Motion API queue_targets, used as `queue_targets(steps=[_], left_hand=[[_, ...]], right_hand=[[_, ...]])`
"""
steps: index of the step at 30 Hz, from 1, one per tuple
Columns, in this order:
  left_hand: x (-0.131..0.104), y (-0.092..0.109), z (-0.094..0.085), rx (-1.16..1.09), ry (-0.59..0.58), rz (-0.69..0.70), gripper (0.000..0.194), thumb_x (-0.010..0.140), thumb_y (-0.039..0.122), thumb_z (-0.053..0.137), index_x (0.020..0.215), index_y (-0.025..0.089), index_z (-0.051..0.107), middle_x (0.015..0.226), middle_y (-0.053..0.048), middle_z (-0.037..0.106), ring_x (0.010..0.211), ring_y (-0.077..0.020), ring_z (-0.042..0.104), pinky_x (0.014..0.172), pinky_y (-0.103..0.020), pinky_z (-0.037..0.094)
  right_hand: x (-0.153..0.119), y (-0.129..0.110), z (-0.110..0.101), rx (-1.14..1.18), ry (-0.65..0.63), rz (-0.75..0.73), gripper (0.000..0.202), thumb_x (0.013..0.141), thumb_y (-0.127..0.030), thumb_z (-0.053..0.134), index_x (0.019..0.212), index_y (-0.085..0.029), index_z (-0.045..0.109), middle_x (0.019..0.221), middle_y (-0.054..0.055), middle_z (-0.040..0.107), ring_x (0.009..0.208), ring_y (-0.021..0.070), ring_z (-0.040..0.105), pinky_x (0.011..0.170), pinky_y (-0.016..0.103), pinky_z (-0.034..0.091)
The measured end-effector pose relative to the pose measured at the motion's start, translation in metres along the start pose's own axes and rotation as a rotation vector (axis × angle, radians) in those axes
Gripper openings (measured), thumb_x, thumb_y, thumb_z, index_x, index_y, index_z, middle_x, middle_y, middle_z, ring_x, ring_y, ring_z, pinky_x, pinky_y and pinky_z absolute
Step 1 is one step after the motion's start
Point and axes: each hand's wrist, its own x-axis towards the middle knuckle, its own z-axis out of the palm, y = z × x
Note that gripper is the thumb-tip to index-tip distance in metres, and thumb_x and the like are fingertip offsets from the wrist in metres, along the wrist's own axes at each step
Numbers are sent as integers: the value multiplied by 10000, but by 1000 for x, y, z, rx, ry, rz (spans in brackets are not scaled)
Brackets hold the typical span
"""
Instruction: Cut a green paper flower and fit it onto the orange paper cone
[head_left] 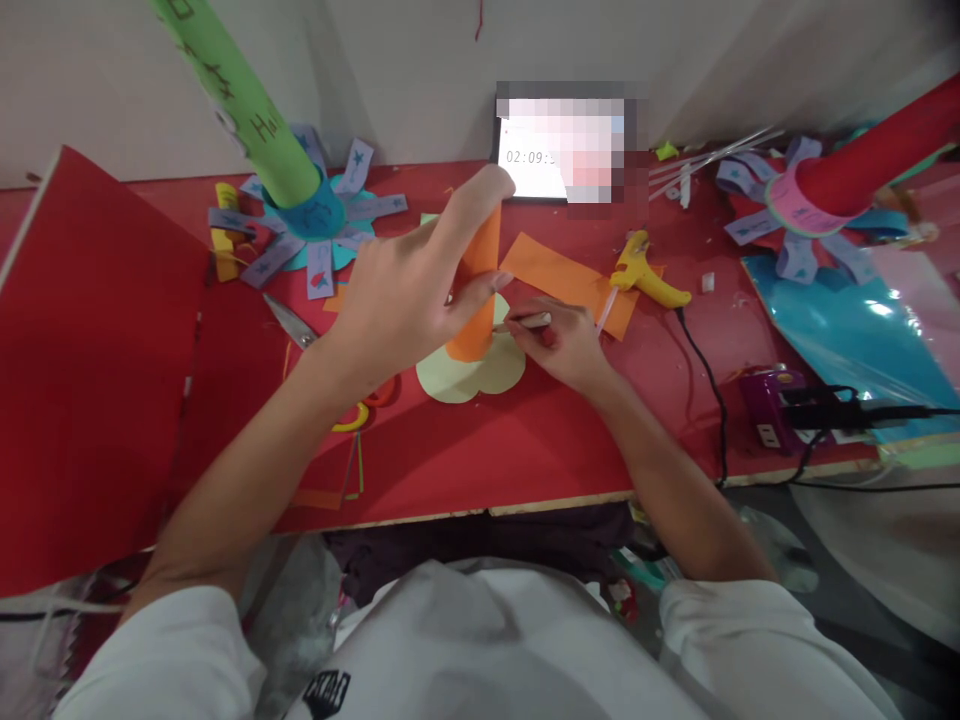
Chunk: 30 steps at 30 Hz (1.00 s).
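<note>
My left hand [409, 285] grips an upright orange paper tube [478, 300], index finger stretched over its top. The tube stands on a pale yellow flower-shaped paper base [465, 380] on the red table [487, 450]. My right hand [566, 340] holds a thin pencil-like stick [525, 321] with its tip against the lower side of the tube. A loose sheet of orange paper [559, 275] lies just behind my right hand.
A yellow glue gun [645, 272] with its black cord lies right of the orange paper. Scissors [292, 322] sit left. Finished tubes, green [247, 110] and red [862, 165], stand on petal bases. A phone [536, 165], purple power strip [772, 405] and blue sheet [847, 320] lie nearby.
</note>
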Motion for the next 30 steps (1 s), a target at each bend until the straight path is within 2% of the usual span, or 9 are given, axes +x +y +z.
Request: queue_targets(steps=[5,8,17,22,27,30], left_hand=[[0,0,1,10,6,-1,489,1043,532,468,1469,294,515,849,-44,733,613,-233,660,589,-358,455],[-1,0,1,45,15,17,513,1055,534,440,1491,268,488,839,-38,714,591,-224,640,587,-354,439],[-1,1,2,59,9,14,477,1054,477,472,1460,228,495,837,-31,662,590,-202,596,605,-349,416],[-2,2,1,42,16,20,482,1057,444,479,1469,193,472,829,-24,646,584,-197,580,600,-348,414],[-2,2,2,38,17,12,455,1059,456,477,1475,273,464,821,-16,661,583,-197,585,609,-341,413],[-2,2,2,35,29,18,468,1053,446,511,1468,231,488,863,-29,673,592,-189,569,615,-344,415]], right_hand=[[-1,0,0,-9,-34,-21,187,1007,-330,623,924,-228,756,854,56,790,713,194,692,678,341,544],[-1,-1,-1,-20,-41,-37,181,1002,-322,627,905,-226,746,837,50,781,657,176,653,650,332,528],[-2,-9,-2,-75,-87,-142,158,992,-253,604,892,-226,723,803,36,768,687,183,675,707,331,538],[-3,-11,-4,-116,-115,-140,167,996,-265,594,900,-228,726,796,34,759,691,181,661,709,325,524],[-3,-14,-6,-87,-145,-146,155,987,-234,598,899,-227,725,774,26,731,692,179,655,697,320,506],[-3,-15,-6,-84,-173,-131,151,984,-235,600,890,-235,719,755,19,720,698,184,656,705,325,511]])
